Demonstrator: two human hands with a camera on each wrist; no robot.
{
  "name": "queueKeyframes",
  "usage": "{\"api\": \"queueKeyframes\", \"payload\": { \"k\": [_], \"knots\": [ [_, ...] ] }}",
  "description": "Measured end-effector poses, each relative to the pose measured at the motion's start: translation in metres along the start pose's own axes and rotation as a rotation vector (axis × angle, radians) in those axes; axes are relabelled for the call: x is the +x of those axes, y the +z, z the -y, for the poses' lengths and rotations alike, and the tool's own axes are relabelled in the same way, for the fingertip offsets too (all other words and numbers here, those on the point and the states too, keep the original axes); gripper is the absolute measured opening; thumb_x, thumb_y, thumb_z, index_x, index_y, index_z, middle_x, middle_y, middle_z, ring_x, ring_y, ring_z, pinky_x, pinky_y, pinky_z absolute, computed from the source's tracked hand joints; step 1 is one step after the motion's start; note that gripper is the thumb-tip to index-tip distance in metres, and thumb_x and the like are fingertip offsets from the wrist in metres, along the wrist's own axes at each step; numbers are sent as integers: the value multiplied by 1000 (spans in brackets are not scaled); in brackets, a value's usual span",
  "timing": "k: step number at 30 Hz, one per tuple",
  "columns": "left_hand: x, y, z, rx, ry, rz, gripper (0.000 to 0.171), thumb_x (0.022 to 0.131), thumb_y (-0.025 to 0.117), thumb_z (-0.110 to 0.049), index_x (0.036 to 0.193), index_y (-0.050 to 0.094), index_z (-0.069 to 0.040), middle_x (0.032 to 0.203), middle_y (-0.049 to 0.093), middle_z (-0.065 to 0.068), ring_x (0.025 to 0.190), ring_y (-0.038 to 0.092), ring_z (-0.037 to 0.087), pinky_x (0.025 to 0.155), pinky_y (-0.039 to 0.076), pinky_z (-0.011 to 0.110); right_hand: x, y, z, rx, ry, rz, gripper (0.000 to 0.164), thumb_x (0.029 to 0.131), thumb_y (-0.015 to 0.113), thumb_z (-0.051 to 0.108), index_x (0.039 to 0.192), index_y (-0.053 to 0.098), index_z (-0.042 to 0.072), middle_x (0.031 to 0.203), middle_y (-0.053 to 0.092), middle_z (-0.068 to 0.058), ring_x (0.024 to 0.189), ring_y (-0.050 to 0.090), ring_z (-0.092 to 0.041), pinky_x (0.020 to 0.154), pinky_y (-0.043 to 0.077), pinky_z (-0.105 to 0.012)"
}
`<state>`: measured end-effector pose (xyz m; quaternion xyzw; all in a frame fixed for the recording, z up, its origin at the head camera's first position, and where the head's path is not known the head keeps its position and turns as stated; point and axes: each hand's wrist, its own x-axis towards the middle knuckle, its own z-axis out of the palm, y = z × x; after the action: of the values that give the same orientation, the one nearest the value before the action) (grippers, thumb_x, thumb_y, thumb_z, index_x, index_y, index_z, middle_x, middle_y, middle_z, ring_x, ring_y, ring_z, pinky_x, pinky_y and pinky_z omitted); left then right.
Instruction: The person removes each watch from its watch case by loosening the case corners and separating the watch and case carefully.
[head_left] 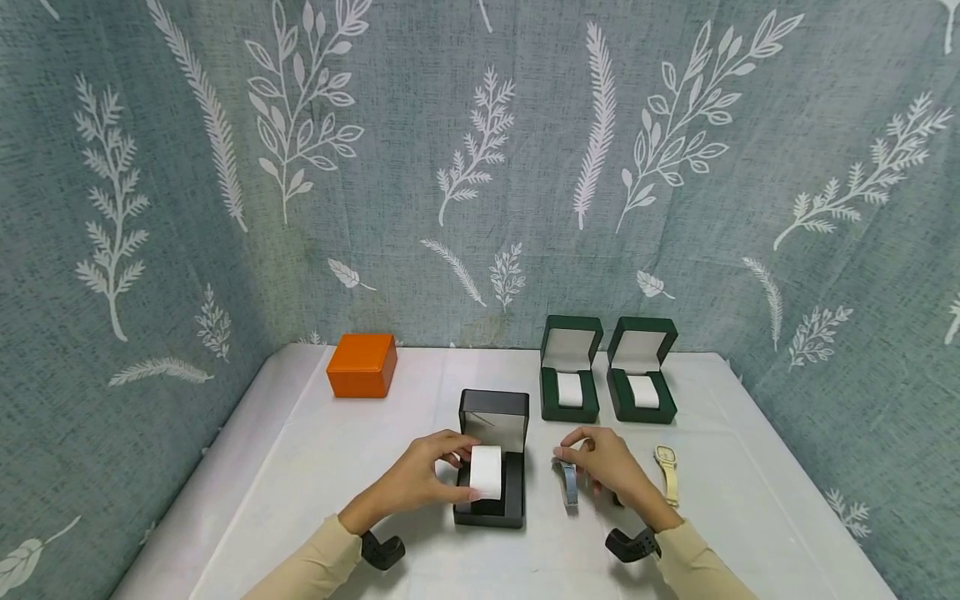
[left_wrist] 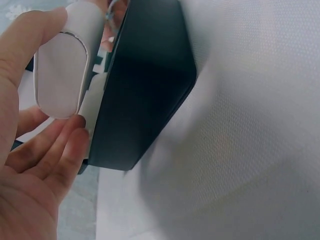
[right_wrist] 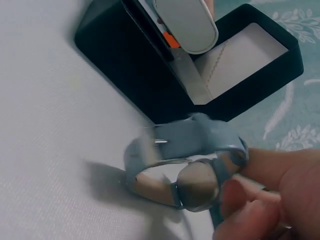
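Note:
My left hand point(head_left: 420, 477) pinches a white watch cushion point(head_left: 486, 472) between thumb and fingers, raised out of the open black watch box point(head_left: 513, 508). In the left wrist view the cushion point(left_wrist: 61, 75) shows its rounded end, with the thumb above and fingertips below. To the right of the box, my right hand point(head_left: 609, 465) holds a wristwatch with a blue strap point(head_left: 571, 487) by one end. The right wrist view shows that watch point(right_wrist: 182, 137) buckled into a loop, slightly blurred. A gold watch point(head_left: 667, 475) lies on the table right of this hand.
Two open green watch boxes point(head_left: 550, 400) point(head_left: 669, 408) with white cushions stand at the back right. At the back left sits a closed orange box point(head_left: 362, 371). A small dark object point(head_left: 617, 500) is partly hidden under the right wrist. A patterned curtain point(head_left: 405, 167) borders the white table point(head_left: 300, 467).

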<state>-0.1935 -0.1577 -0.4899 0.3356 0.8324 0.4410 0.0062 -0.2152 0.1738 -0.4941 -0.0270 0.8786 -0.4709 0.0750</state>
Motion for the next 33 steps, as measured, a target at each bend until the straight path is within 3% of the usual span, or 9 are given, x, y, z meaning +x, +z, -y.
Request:
{"api": "queueKeyframes", "payload": {
  "k": [18, 27, 30, 33],
  "knots": [
    [0, 1, 2, 6, -21, -11, 64, 81, 90, -36, 134, 66, -10, 114, 66, -3, 99, 66, 14, 90, 57, 35, 3, -3, 6, 92, -36, -60, 9, 98, 72, 22, 100, 75, 14, 72, 60, -5, 46, 37, -13, 41, 32, -24],
    [0, 2, 2, 4, -19, -41, 63, 78, 92, -37, 130, 68, -11, 116, 63, 0, 100, 68, 19, 88, 59, 39, -10, -1, 21, 69, -154, -124, 9, 95, 77, 22, 102, 74, 18, 70, 59, -4, 45, 39, -13, 39, 31, -23],
    [-1, 1, 2, 16, -24, -43, 63, 78, 92, -38, 130, 69, -12, 116, 63, 0, 99, 67, 17, 88, 59, 40, -15, 2, 23, 92, -192, -99, 12, 94, 78, 26, 103, 73, 18, 70, 60, -7, 43, 41, -13, 38, 34, -23],
    [-1, 0, 1, 39, -17, -47, 63, 78, 92, -39, 130, 69, -13, 115, 64, -2, 98, 66, 14, 87, 59, 39, -19, 9, 23, 122, -229, 0, 20, 93, 79, 29, 106, 73, 14, 72, 64, -10, 42, 44, -13, 37, 38, -24]
  ]
}}
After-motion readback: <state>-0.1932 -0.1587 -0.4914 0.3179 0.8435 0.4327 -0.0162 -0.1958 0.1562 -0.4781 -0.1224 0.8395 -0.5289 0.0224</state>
